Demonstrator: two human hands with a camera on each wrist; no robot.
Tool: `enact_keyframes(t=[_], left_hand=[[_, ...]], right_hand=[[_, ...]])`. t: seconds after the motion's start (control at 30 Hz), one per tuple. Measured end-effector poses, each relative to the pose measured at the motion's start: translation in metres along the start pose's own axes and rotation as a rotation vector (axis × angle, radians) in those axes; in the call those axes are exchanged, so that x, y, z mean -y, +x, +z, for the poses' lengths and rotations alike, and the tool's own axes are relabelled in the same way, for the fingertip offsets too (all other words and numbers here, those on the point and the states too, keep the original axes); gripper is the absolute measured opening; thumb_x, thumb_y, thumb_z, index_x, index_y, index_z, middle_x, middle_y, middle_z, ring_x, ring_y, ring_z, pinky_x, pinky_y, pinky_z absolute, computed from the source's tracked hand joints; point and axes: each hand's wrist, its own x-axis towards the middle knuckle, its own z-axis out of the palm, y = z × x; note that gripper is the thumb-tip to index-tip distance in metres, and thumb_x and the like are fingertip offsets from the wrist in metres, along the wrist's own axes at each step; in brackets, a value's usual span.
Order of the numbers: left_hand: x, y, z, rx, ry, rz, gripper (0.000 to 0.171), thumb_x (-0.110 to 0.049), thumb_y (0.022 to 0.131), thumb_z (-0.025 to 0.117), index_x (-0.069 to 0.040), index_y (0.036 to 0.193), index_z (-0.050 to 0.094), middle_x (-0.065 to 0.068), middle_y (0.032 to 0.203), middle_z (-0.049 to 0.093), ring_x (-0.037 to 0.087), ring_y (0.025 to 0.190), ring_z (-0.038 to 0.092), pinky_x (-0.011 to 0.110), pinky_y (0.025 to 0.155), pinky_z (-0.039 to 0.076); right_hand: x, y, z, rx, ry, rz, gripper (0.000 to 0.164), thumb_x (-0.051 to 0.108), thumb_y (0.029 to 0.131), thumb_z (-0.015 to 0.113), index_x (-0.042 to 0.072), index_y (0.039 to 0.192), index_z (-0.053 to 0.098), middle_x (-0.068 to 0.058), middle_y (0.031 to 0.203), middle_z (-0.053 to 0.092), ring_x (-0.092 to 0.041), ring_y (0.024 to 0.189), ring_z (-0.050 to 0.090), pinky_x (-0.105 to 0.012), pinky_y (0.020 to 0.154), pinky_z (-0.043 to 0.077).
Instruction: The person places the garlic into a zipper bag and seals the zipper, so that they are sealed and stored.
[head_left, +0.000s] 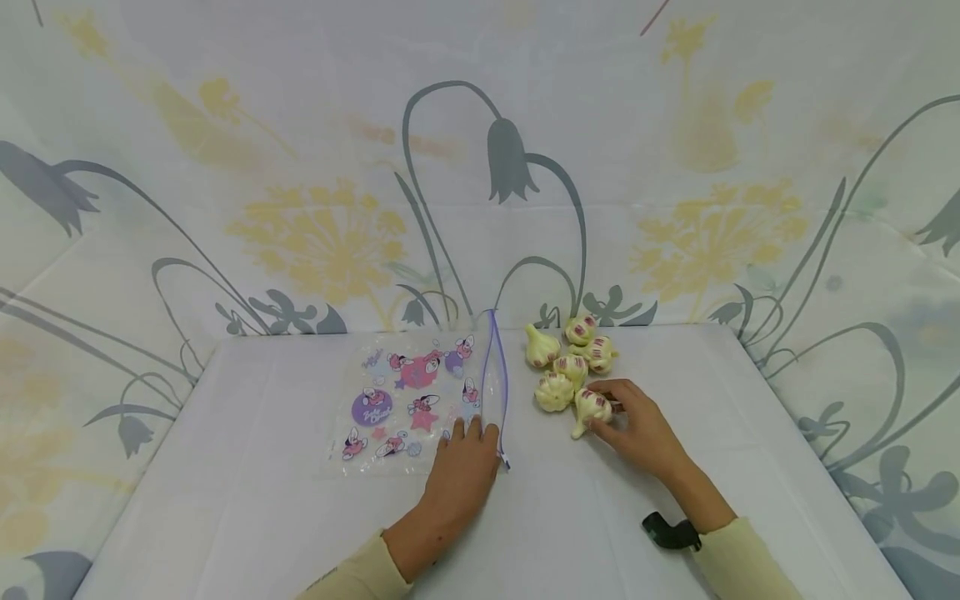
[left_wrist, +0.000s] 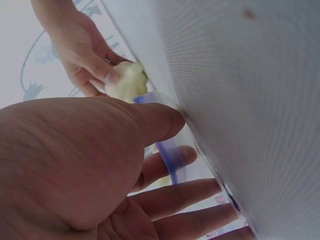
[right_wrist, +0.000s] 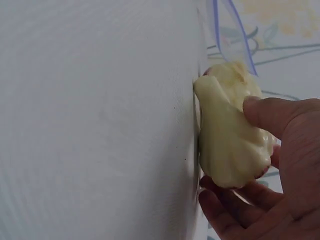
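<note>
A clear zip bag point(head_left: 386, 379) with pink and purple cartoon prints lies flat on the table, its purple zip edge point(head_left: 504, 392) facing right. My left hand point(head_left: 463, 475) rests on the lower right corner of the bag, its fingers extended; the zip strip shows behind the thumb in the left wrist view. With thumb and fingertips, my right hand point(head_left: 647, 427) grips a pale garlic bulb point(right_wrist: 230, 135) with purplish patches, low at the table surface. Several more garlic bulbs point(head_left: 554, 392) sit clustered just beyond it, right of the bag.
A black curved object point(head_left: 671, 532) shows beside the right wrist. The white-covered table point(head_left: 247, 517) meets a flower-patterned cloth point(head_left: 330, 242) at the back and on both sides.
</note>
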Motion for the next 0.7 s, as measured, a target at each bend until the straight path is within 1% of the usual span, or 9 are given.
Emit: enact_keyframes(t=[0.1, 0.2, 0.23, 0.33, 0.43, 0.5, 0.57, 0.7], left_hand=[[0.001, 0.000, -0.001, -0.001, -0.012, -0.001, 0.043, -0.029, 0.095, 0.081, -0.007, 0.128, 0.065, 0.020, 0.139, 0.066, 0.043, 0.129, 0.063, 0.059, 0.096, 0.057], [0.001, -0.001, -0.002, 0.004, -0.022, 0.000, 0.042, -0.029, 0.096, 0.081, -0.007, 0.128, 0.065, 0.020, 0.140, 0.066, 0.044, 0.130, 0.063, 0.060, 0.096, 0.057], [0.001, -0.001, -0.003, 0.006, -0.022, 0.001, 0.042, -0.029, 0.096, 0.081, -0.007, 0.129, 0.065, 0.020, 0.140, 0.066, 0.044, 0.130, 0.063, 0.060, 0.096, 0.057], [0.000, -0.001, -0.003, 0.008, -0.019, 0.001, 0.042, -0.028, 0.096, 0.081, -0.007, 0.129, 0.065, 0.020, 0.140, 0.066, 0.044, 0.130, 0.063, 0.060, 0.096, 0.057], [0.000, -0.001, -0.004, 0.017, -0.020, -0.006, 0.043, -0.029, 0.096, 0.081, -0.007, 0.130, 0.065, 0.019, 0.140, 0.066, 0.044, 0.131, 0.062, 0.060, 0.097, 0.057], [-0.001, -0.001, -0.004, 0.024, -0.024, -0.009, 0.043, -0.028, 0.096, 0.081, -0.007, 0.130, 0.065, 0.019, 0.141, 0.065, 0.044, 0.131, 0.062, 0.060, 0.097, 0.056], [-0.001, -0.001, -0.005, 0.031, -0.023, -0.011, 0.044, -0.028, 0.096, 0.081, -0.007, 0.131, 0.065, 0.019, 0.141, 0.065, 0.044, 0.132, 0.062, 0.060, 0.097, 0.056], [-0.001, 0.000, -0.005, 0.040, -0.023, -0.014, 0.045, -0.029, 0.096, 0.081, -0.007, 0.132, 0.065, 0.019, 0.142, 0.065, 0.044, 0.132, 0.061, 0.059, 0.098, 0.056]], right_hand=[[0.002, 0.000, 0.002, 0.006, -0.007, -0.014, 0.048, 0.004, 0.090, 0.082, 0.005, 0.135, 0.063, -0.011, 0.129, 0.067, -0.030, 0.118, 0.065, -0.050, 0.093, 0.054], [0.002, -0.001, 0.003, 0.015, -0.008, -0.019, 0.049, 0.002, 0.090, 0.081, 0.005, 0.136, 0.063, -0.011, 0.131, 0.067, -0.034, 0.125, 0.064, -0.054, 0.099, 0.052], [0.003, -0.001, 0.002, 0.016, -0.010, -0.020, 0.049, 0.002, 0.090, 0.081, 0.005, 0.136, 0.063, -0.011, 0.131, 0.067, -0.035, 0.125, 0.064, -0.054, 0.098, 0.052], [0.004, -0.001, 0.001, 0.011, -0.026, -0.026, 0.048, 0.003, 0.089, 0.083, 0.006, 0.134, 0.065, -0.010, 0.130, 0.068, -0.032, 0.122, 0.065, -0.051, 0.094, 0.053], [0.006, -0.001, 0.000, -0.002, -0.040, -0.042, 0.048, 0.004, 0.088, 0.084, 0.006, 0.132, 0.066, -0.009, 0.127, 0.069, -0.026, 0.113, 0.065, -0.046, 0.087, 0.053], [0.007, -0.001, -0.002, -0.008, -0.044, -0.055, 0.048, 0.004, 0.087, 0.085, 0.006, 0.131, 0.067, -0.008, 0.126, 0.069, -0.023, 0.108, 0.065, -0.042, 0.084, 0.053], [0.008, 0.000, -0.003, -0.011, -0.041, -0.066, 0.049, 0.004, 0.086, 0.085, 0.006, 0.131, 0.066, -0.008, 0.124, 0.069, -0.022, 0.105, 0.064, -0.041, 0.084, 0.054], [0.012, 0.001, -0.006, -0.023, -0.031, -0.070, 0.050, 0.004, 0.084, 0.087, 0.005, 0.129, 0.063, -0.008, 0.122, 0.068, -0.022, 0.107, 0.065, -0.042, 0.086, 0.057]])
